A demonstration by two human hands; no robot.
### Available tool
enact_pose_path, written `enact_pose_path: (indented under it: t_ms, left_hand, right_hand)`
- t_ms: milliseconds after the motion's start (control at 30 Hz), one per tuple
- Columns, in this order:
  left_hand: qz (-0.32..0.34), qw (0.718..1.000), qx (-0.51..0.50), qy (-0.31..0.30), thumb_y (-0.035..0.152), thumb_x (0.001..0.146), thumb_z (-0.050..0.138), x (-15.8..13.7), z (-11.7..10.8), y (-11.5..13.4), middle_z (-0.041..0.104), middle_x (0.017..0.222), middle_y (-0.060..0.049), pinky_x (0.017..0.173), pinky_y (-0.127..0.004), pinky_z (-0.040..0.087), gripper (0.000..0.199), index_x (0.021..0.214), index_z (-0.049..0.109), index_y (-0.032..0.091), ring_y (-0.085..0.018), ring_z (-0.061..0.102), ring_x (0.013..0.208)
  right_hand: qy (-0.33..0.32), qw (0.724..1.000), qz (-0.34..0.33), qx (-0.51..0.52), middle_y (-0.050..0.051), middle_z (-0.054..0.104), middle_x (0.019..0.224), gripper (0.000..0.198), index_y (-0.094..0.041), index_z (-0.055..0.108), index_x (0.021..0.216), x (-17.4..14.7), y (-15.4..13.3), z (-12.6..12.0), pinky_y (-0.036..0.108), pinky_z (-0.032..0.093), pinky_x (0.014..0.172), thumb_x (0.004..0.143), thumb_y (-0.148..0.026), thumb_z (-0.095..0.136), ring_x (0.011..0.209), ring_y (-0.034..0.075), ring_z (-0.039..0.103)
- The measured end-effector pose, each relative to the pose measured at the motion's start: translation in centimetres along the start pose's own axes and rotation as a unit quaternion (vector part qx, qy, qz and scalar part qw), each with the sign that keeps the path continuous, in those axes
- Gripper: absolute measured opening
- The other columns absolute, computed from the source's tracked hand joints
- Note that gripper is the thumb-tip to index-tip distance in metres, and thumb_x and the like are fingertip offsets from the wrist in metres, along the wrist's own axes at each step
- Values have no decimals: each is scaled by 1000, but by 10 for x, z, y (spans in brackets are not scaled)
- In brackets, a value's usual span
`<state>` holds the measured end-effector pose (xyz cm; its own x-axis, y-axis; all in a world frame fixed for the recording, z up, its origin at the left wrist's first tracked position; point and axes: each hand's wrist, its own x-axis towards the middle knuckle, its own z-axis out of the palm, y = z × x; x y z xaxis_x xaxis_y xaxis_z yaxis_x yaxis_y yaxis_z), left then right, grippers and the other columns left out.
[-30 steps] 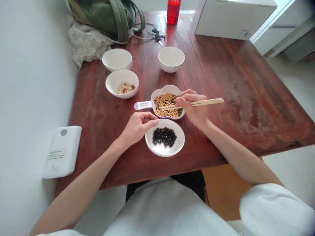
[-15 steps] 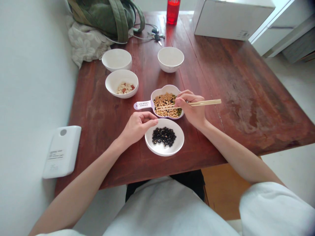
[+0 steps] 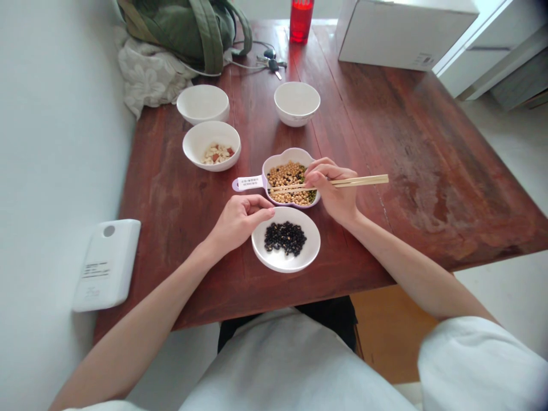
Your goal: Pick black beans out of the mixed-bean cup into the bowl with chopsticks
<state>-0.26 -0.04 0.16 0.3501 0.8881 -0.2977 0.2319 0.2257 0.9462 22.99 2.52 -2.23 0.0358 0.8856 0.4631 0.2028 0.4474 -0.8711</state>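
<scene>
My right hand [image 3: 333, 188] is closed around a pair of wooden chopsticks [image 3: 363, 181]. Their tips reach among yellow and dark beans in a lilac-rimmed, flower-shaped dish [image 3: 279, 157], with some green beans at its right side. A labelled handle [image 3: 248, 182] sticks out to the dish's left. Nearer to me, a white bowl [image 3: 285, 264] holds black beans [image 3: 286, 237]. My left hand [image 3: 240, 222] pinches this bowl's upper left rim between thumb and fingers. Whether a bean sits between the chopstick tips is too small to tell.
Behind are a white bowl [image 3: 233, 137] with pale and reddish pieces and two more white bowls, one at left [image 3: 203, 103], one at centre [image 3: 297, 103]. A green bag [image 3: 180, 34], keys [image 3: 274, 65], red bottle [image 3: 301, 23] and white box [image 3: 398, 34] stand farther back.
The chopsticks have shifted very slightly to the right in my right hand, their tips still in the dish. My left hand stays on the bowl's rim.
</scene>
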Motion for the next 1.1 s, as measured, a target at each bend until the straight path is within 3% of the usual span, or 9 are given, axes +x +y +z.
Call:
enact_pose_path:
  t_ms: [500, 1100]
  left_hand:
    - [4, 1000, 22, 1, 39, 81, 76, 1, -1, -3, 77, 77, -7, 58, -23, 49, 28, 88, 75, 12, -17, 68, 64]
    - [-14, 1000, -2, -1, 39, 77, 80, 3, -3, -3, 79, 81, -8, 60, -23, 52, 31, 91, 80, 12, -18, 71, 65]
  right_hand:
    - [-31, 998, -40, 42, 2, 69, 68, 33, -25, 72, 62, 4, 4, -5, 37, 53, 79, 88, -46, 71, 79, 19, 65]
    - [-58, 997, -22, 39, 2, 68, 64, 41, -25, 72, 59, 9, 7, -10, 37, 53, 76, 87, -55, 67, 77, 19, 64]
